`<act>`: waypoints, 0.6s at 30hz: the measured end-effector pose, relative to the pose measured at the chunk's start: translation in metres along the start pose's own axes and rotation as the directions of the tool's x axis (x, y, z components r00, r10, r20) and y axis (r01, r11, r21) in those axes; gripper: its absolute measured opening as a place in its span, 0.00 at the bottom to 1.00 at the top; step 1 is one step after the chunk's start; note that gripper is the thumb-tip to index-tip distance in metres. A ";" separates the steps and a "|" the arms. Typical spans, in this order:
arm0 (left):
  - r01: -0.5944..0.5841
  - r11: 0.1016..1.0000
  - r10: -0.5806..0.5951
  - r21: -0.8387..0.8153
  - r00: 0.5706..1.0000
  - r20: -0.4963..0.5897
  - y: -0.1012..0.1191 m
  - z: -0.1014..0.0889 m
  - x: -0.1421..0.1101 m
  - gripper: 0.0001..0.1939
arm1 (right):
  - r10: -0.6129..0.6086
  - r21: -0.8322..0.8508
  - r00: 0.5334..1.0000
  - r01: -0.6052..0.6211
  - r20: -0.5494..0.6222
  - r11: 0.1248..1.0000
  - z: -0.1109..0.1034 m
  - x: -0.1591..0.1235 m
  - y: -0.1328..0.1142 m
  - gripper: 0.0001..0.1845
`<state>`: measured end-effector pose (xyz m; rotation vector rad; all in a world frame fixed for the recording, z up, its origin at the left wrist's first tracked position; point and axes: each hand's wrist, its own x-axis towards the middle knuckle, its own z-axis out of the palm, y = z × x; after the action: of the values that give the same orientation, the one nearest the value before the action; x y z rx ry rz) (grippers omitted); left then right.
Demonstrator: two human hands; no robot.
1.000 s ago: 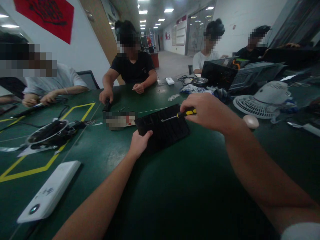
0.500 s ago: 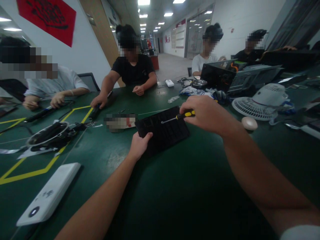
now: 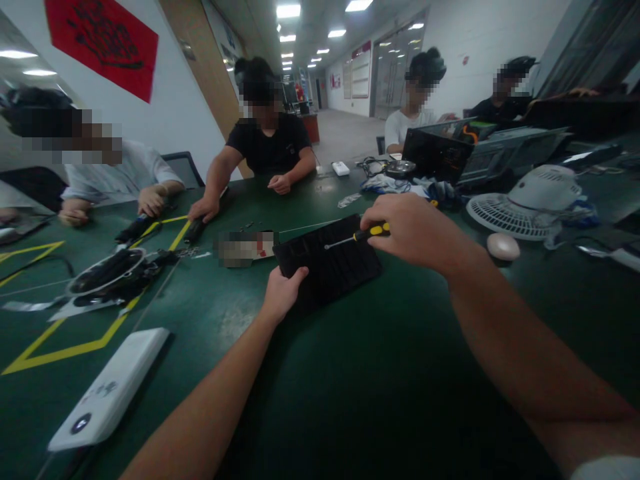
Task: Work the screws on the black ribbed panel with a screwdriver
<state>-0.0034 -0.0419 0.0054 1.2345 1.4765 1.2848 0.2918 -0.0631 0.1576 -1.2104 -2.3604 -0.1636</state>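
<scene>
A flat black rectangular panel with ribs or compartments (image 3: 340, 273) is tilted over the green table in front of me; what it belongs to I cannot make out. My left hand (image 3: 284, 291) grips its left end, thumb on the upper face and fingers hidden underneath. My right hand (image 3: 400, 227) is closed around the yellow and black handle of a screwdriver (image 3: 371, 232). Its thin metal shaft points left, and the tip lies over the panel's middle; whether it touches is unclear. Just left of the panel is a partly blurred beige piece with red marks (image 3: 264, 245).
A white power bank-like device (image 3: 113, 390) lies at the near left. Cables and a ring-shaped part (image 3: 105, 272) sit beyond it by yellow tape. To the right are a white fan head (image 3: 523, 203) and a pale mouse (image 3: 503, 247). Several people sit around the table.
The view has shifted slightly, so things on the left appear a little further right. Both hands keep their hold on the panel and the screwdriver. A co-worker's black tool at left has shifted.
</scene>
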 end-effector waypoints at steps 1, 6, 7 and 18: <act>-0.006 1.000 0.006 0.003 1.000 -0.002 -0.002 0.000 0.001 0.25 | 0.011 -0.007 1.000 -0.011 0.003 1.000 0.000 0.000 -0.001 0.11; -0.015 1.000 0.015 -0.017 1.000 -0.004 -0.005 -0.001 0.003 0.26 | 0.077 -0.057 0.997 -0.077 0.007 0.995 -0.003 0.001 -0.008 0.12; -0.013 1.000 0.013 -0.015 1.000 -0.003 -0.005 -0.002 0.003 0.27 | 0.092 -0.066 0.996 -0.092 0.007 0.994 -0.003 0.001 -0.009 0.12; -0.014 1.000 0.014 -0.019 1.000 0.002 -0.005 -0.002 0.001 0.25 | 0.308 -0.118 0.948 -0.297 0.081 0.947 -0.005 0.002 -0.024 0.13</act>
<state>-0.0065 -0.0412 0.0013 1.2354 1.4533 1.3031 0.2731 -0.0777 0.1657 -1.6491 -2.2343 -0.1282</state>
